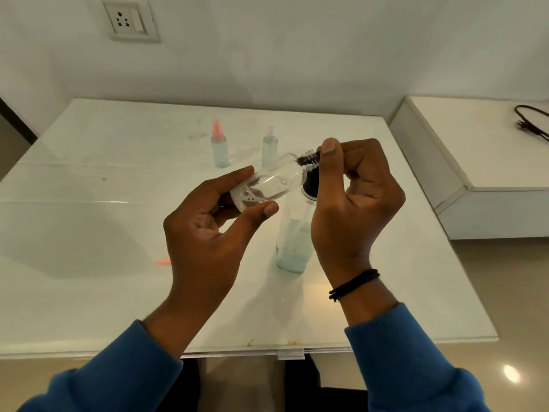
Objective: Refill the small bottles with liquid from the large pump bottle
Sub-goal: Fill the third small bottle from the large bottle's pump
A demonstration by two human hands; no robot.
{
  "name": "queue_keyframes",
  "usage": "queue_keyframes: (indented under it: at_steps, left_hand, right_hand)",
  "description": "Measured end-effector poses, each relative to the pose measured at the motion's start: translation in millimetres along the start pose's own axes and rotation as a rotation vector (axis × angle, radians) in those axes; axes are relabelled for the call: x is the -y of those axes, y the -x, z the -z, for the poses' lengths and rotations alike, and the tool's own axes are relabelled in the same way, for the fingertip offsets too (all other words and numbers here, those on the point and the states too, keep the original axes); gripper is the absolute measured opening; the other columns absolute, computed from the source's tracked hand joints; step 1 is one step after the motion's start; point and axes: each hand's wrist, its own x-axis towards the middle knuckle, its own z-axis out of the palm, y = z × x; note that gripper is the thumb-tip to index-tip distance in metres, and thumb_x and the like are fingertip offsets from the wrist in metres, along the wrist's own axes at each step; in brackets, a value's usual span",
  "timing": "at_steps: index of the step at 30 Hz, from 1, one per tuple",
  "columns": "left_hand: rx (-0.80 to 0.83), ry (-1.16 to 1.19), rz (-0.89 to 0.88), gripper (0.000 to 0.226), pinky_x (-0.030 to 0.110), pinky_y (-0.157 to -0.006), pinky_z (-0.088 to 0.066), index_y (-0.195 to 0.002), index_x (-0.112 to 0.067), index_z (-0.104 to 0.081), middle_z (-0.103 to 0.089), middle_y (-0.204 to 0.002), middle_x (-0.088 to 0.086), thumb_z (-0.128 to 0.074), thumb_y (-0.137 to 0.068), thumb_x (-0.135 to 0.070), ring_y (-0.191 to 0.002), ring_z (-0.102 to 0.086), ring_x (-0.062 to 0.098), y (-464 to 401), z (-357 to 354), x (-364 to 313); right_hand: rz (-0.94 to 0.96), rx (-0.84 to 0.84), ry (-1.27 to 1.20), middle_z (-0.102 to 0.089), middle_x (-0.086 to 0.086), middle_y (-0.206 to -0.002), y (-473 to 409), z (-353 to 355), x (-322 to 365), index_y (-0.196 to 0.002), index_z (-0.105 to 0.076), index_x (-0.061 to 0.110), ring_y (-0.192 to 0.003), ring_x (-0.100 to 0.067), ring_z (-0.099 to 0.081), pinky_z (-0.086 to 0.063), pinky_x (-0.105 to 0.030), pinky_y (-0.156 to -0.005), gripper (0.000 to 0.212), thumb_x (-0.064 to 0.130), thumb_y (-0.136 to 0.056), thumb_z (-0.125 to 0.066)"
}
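One small clear bottle [274, 181] is held tilted above the large pump bottle [294, 233], base gripped by the left hand [208, 221], threaded neck pinched by the right hand [356, 188], which is nearer the pump. Its long axis runs up toward the right, mouth just over the black pump head. Thin, glossy plastic, nearly empty. Two filled spray bottles [219, 150] stand behind the big one on the glassy worktop [89, 203].

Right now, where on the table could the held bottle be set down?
Bare: the left half of the table, beyond the pink cap, and the near edge below the hands. Crowded: around the large bottle and two spray bottles.
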Motion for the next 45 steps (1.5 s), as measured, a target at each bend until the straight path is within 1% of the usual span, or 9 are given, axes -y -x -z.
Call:
queue_keyframes:
  at_steps: [4,9,12,15,21,24,28,39,45]
  left_hand:
    - [-0.006,0.011,-0.003,0.043,0.017,-0.087,-0.057,-0.120,-0.016,-0.066,-0.071,-0.116,-0.007,-0.082,-0.080,-0.018,-0.109,-0.070,0.006,0.4,-0.6,-0.8]
    - [0.001,0.005,0.000,0.043,0.018,-0.088,-0.057,-0.122,-0.016,-0.066,-0.071,-0.117,-0.005,-0.082,-0.082,-0.017,-0.109,-0.071,0.008,0.3,-0.2,-0.7]
    - [-0.001,-0.004,-0.002,0.044,0.020,-0.088,-0.058,-0.122,-0.015,-0.066,-0.072,-0.117,-0.002,-0.082,-0.081,-0.017,-0.108,-0.072,0.012,0.4,0.8,0.2]
    - [-0.003,0.008,0.005,0.044,0.020,-0.088,-0.058,-0.122,-0.016,-0.066,-0.072,-0.117,-0.004,-0.082,-0.081,-0.016,-0.108,-0.072,0.011,0.2,0.5,0.4]
    - [0.001,-0.002,-0.005,0.044,0.021,-0.088,-0.058,-0.122,-0.014,-0.066,-0.072,-0.116,-0.002,-0.083,-0.081,-0.017,-0.108,-0.072,0.012,0.2,-0.1,0.3]
    - [-0.002,0.006,0.003,0.044,0.022,-0.088,-0.059,-0.121,-0.015,-0.066,-0.072,-0.116,-0.003,-0.082,-0.081,-0.019,-0.108,-0.072,0.012,0.1,0.0,0.6]
    - [0.000,0.002,-0.008,0.044,0.018,-0.088,-0.057,-0.122,-0.016,-0.066,-0.071,-0.117,-0.005,-0.082,-0.081,-0.020,-0.109,-0.071,0.008,-0.2,0.0,-0.7]
    - [0.001,0.002,-0.006,0.044,0.018,-0.088,-0.057,-0.121,-0.016,-0.066,-0.071,-0.117,-0.006,-0.082,-0.081,-0.021,-0.109,-0.071,0.008,-0.8,0.2,0.4]
    - [-0.002,-0.009,-0.003,0.044,0.018,-0.087,-0.057,-0.122,-0.015,-0.066,-0.071,-0.117,-0.005,-0.082,-0.081,-0.020,-0.110,-0.071,0.008,-0.3,0.4,1.2]
  right_hand:
    - [-0.012,0.003,-0.002,-0.056,-0.004,-0.069,-2.7,1.6,0.9,-0.071,-0.061,0.006,-0.065,-0.017,-0.053,-0.044,-0.025,-0.064,0.026,0.002,-0.096,-0.064]
    - [0.001,-0.001,0.012,-0.055,-0.003,-0.068,-4.2,1.6,1.6,-0.072,-0.058,0.012,-0.064,-0.022,-0.054,-0.047,-0.033,-0.062,0.027,0.002,-0.097,-0.063]
    - [-0.013,0.004,0.025,-0.056,-0.005,-0.068,-1.5,1.0,-0.1,-0.072,-0.061,0.007,-0.064,-0.022,-0.053,-0.046,-0.029,-0.062,0.025,0.003,-0.097,-0.063]
    - [-0.008,0.011,0.034,-0.056,-0.005,-0.067,-6.3,1.5,3.2,-0.071,-0.059,0.011,-0.063,-0.022,-0.054,-0.044,-0.026,-0.062,0.027,0.003,-0.096,-0.064]
    - [-0.027,0.003,0.027,-0.055,-0.008,-0.066,-5.5,1.8,1.0,-0.072,-0.058,0.010,-0.063,-0.028,-0.056,-0.050,-0.041,-0.060,0.027,0.005,-0.097,-0.062]
    - [-0.029,-0.002,0.038,-0.056,-0.008,-0.067,-3.9,1.5,-0.6,-0.071,-0.059,0.004,-0.063,-0.026,-0.055,-0.048,-0.041,-0.060,0.027,0.005,-0.098,-0.062]
    - [-0.002,-0.015,0.041,-0.055,-0.005,-0.067,-6.4,1.7,2.3,-0.071,-0.058,0.009,-0.063,-0.024,-0.054,-0.047,-0.036,-0.060,0.027,0.006,-0.097,-0.063]
    - [0.019,-0.022,0.064,-0.055,0.001,-0.068,-5.8,1.2,3.6,-0.072,-0.057,0.014,-0.064,-0.025,-0.054,-0.047,-0.042,-0.062,0.026,0.008,-0.097,-0.063]
    - [0.011,-0.023,0.081,-0.057,-0.002,-0.068,-0.9,0.3,0.2,-0.071,-0.060,0.006,-0.064,-0.030,-0.054,-0.046,-0.050,-0.062,0.028,0.011,-0.098,-0.061]
